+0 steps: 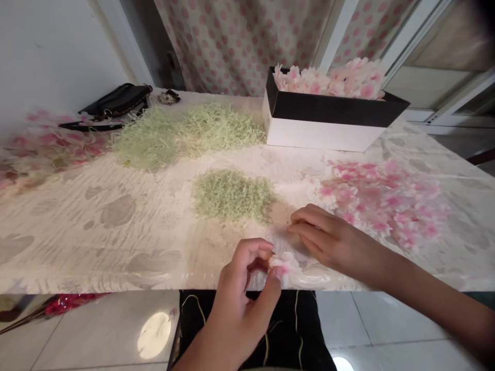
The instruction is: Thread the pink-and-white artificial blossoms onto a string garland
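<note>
Stage, as judged: part-way, with one flower [286, 264] being worked at the near edge of the table [154, 219]
Done, perhaps: blossoms [332, 82] rising above the rim of the box [325, 135], back right; finished or stock, cannot tell
Left, seemingly: pink heap [382, 198] to the right, pink pile [58, 147] far left, green clump [234, 196] mid-table, green tufts [220, 126] behind it, all loose
Left hand [243, 293]: thumb and fingers curved in, pinching the flower
Right hand [334, 239]: fingertips drawn together, near the green clump; anything thin between them, cannot tell
</note>
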`<state>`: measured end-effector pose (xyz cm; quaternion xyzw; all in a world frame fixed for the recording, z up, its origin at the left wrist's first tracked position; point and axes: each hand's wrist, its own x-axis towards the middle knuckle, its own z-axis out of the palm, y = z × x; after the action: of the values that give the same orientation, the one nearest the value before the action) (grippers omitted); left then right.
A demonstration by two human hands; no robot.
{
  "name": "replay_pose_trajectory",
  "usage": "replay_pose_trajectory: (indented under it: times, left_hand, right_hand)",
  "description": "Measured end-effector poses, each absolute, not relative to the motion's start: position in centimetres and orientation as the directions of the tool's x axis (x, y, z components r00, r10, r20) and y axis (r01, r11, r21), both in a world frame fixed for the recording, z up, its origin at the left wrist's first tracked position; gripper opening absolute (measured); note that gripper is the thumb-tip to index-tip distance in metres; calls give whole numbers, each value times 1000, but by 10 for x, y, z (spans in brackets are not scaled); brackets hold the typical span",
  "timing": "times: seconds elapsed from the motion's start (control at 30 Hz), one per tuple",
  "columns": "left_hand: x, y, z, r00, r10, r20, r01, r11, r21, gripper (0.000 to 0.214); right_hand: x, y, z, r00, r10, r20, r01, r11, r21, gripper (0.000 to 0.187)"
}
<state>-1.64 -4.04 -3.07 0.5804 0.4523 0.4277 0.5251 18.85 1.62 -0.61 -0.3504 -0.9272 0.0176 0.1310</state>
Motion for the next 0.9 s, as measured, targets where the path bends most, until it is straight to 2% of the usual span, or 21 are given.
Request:
replay_pose_trajectory:
  times: [0.23, 0.5, 0.63, 0.77, 0.9]
  left_hand:
    - [-16, -41, -33, 224, 973, 46, 77, -65, 995, 19]
    - [-16, -40, -32, 233, 971, 63, 69, -81, 994, 18]
    - [-17, -41, -30, 228, 973, 36, 65, -52, 997, 15]
    - [-12, -37, -26, 140, 990, -15, 30, 11, 999, 12]
    - [-6, -36, -22, 88, 996, -20, -11, 21, 1000, 17]
  right_hand:
    - [188, 10, -7, -769, 589, 247, 597, 801, -52, 29]
    - [189, 2, -5, -710, 675, 200, 665, 736, -126, 27]
    - [195, 2, -2, -639, 732, 235, 678, 681, -278, 28]
    - [199, -5, 10, -459, 821, 341, 618, 570, -541, 24]
    - [193, -19, 20, -395, 877, 273, 516, 458, -724, 19]
